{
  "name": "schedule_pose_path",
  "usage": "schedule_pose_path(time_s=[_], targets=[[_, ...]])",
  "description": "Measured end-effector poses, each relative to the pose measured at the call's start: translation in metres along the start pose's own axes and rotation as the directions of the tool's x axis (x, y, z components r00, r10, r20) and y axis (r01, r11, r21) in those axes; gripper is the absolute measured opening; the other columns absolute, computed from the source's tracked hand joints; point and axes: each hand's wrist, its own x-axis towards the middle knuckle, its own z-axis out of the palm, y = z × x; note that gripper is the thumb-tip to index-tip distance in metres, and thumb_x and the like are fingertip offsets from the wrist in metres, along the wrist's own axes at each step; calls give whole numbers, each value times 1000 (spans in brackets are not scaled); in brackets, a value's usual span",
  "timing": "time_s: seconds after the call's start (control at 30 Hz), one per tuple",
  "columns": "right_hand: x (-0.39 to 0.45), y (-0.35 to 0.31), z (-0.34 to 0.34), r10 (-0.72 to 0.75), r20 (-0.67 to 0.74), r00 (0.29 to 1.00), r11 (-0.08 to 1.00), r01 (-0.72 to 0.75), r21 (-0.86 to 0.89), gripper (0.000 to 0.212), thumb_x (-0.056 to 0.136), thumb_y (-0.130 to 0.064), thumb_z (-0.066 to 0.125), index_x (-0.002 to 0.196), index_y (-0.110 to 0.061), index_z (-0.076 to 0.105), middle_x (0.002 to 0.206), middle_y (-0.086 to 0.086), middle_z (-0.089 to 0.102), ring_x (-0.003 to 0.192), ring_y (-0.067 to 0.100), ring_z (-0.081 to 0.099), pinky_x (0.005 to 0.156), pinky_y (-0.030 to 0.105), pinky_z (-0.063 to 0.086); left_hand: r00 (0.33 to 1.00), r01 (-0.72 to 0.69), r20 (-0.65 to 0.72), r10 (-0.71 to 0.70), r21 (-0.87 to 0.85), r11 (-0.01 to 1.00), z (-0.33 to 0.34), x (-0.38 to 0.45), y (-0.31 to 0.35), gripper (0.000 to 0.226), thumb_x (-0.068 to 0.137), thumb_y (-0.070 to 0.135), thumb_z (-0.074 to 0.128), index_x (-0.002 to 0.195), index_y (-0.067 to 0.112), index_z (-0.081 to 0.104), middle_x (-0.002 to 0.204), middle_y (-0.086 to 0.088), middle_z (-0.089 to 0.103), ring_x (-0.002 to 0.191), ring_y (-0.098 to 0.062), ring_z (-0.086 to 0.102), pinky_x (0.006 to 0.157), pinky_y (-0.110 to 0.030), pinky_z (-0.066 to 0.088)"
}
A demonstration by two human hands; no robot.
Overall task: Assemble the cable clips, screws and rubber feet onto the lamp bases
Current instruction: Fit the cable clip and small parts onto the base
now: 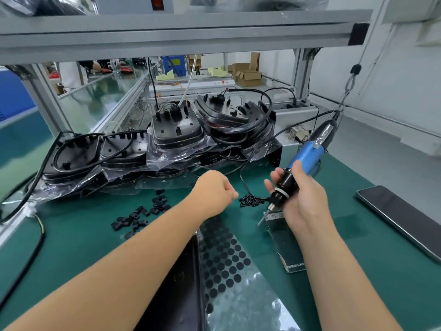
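Green matting covers the bench under an aluminium shelf frame. Along its far side sit stacks of black lamp bases, upside down, wrapped in clear plastic, with black cables looped over them. Nearer, a scatter of black cable clips lies on the mat, and to their right a small heap of black screws. A sheet of round black rubber feet lies close to the person, beside a dark base partly hidden under the left forearm. The left hand hovers just left of the screws, fingers curled under; whether it pinches anything I cannot tell. The right hand grips a blue and black electric screwdriver, tip angled down to the left. A phone lies at the right edge.
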Motion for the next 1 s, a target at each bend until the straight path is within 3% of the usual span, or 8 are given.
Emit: schedule_pose_path(time_s=[0.17,0.27,0.43,0.5,0.6,0.73,0.87,1.0], targets=[[-27,2,32,1,233,972,994,-27,109,8,94,-12,59,91,-8,53,75,9,65,61,14,61,66,34,58,998,42,61,-19,-393,919,-42,-25,-15,13,92,5,61,98,9,71,76,-3,68,64,-8,59,61,-18,49],[-43,3,65,-62,331,941,989,13,150,8,92,-7,59,94,-10,52,72,5,59,57,13,54,60,31,51,994,100,93,-54,-620,778,-62,-45,-21,16,95,1,55,94,3,71,73,-4,70,58,-4,60,55,-13,50],[-65,1,112,-252,456,854,955,144,259,8,92,-5,57,91,-10,51,74,4,54,62,15,52,64,33,47,985,141,103,-141,-945,297,-82,-76,-31,14,96,1,51,98,-4,64,67,-7,71,53,-6,59,49,-12,48],[-72,2,123,-311,455,834,937,187,296,10,93,-4,56,95,-9,48,76,5,51,63,15,51,65,34,46,979,153,143,-147,-986,60,-84,-88,-36,14,92,5,56,89,-3,66,68,-9,69,53,-9,59,46,-12,47],[-83,8,131,-328,443,835,918,171,357,13,93,-6,58,100,-9,47,77,3,52,65,14,52,68,33,47,980,168,180,-86,-977,-131,-85,-103,-41,16,77,9,63,75,-4,71,74,-12,67,56,-13,61,46,-15,48],[-95,13,134,-338,430,838,913,182,364,12,92,-10,59,99,-11,49,75,0,56,65,12,53,70,33,49,987,147,159,-36,-962,-232,-83,-117,-42,20,74,6,61,65,-7,73,78,-16,69,59,-16,64,48,-17,49],[-100,12,135,-330,419,846,916,180,358,10,93,-12,59,97,-12,49,77,-1,57,67,11,55,72,33,50,986,140,159,-52,-956,-257,-80,-124,-41,19,73,4,62,65,-8,73,79,-17,70,60,-17,66,49,-17,51],[-102,15,133,-325,405,855,923,193,333,12,94,-12,59,100,-12,49,77,-1,59,67,10,56,72,33,51,985,100,137,-106,-950,-296,-76,-124,-39,18,70,4,64,82,-9,68,80,-18,70,58,-16,64,47,-16,50]])
